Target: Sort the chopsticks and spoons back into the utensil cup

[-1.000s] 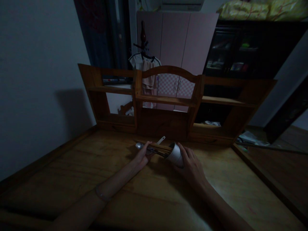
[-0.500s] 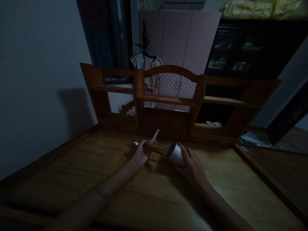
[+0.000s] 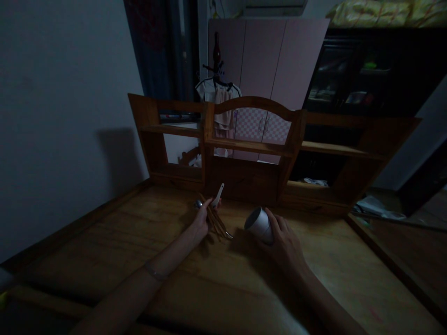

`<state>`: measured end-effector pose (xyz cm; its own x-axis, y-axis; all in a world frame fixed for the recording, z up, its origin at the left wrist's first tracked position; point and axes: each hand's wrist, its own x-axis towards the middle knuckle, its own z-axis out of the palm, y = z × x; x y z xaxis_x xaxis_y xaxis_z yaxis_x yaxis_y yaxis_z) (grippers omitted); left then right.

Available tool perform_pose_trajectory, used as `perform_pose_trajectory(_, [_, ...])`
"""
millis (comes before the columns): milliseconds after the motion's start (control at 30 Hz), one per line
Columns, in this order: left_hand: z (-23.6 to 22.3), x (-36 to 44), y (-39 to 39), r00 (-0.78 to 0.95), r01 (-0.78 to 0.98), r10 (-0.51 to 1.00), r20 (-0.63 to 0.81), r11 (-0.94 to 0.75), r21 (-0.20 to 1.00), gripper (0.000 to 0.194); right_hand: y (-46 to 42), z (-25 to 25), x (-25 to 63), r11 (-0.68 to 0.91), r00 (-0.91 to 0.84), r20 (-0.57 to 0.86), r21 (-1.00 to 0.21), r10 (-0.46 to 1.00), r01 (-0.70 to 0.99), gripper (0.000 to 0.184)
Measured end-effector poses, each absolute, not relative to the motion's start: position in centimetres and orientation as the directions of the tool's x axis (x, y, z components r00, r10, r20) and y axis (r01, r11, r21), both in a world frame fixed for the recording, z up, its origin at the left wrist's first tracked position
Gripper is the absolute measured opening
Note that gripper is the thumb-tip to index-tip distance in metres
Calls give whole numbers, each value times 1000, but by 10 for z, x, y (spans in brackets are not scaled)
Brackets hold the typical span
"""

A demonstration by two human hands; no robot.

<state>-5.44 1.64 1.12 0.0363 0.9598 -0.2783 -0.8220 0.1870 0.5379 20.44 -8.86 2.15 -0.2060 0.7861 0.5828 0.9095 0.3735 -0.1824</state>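
Got one cup gripped in right hand, plus one white spoon, at least one metal spoon and uncountably blurry chopsticks clutched in left hand.

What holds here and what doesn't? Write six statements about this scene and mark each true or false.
1. The left hand holds chopsticks. True.
2. The chopsticks are inside the cup. False: they are outside the cup.
3. The right hand grips the cup. True.
4. The cup is upright. False: it is tilted, mouth towards the left hand.
5. The white spoon is at the left hand. True.
6. The shelf is at the table's near edge. False: the shelf is at the table's far edge.
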Motion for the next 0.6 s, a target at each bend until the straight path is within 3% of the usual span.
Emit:
perform_pose_trajectory(167, [15, -55, 21, 18, -813, 972, -235, 151, 563, 16, -88, 20, 205, 374, -206, 581, -185, 787, 909, 83])
perform_pose_trajectory(300, [32, -62, 20, -20, -770, 998, -55, 20, 638, 17, -87, 19, 205, 363, -203, 579, -174, 790, 915, 83])
perform_pose_trajectory(467, [55, -76, 14, -100, -538, 966, 239, -255, 803, 32, -88, 21, 204, 370, -201, 587, -183, 784, 911, 81])
perform_pose_trajectory(600, [57, -81, 13, -99, -375, 947, 307, -321, 869, 39, -88, 20, 204, 375, -205, 594, -177, 778, 910, 81])
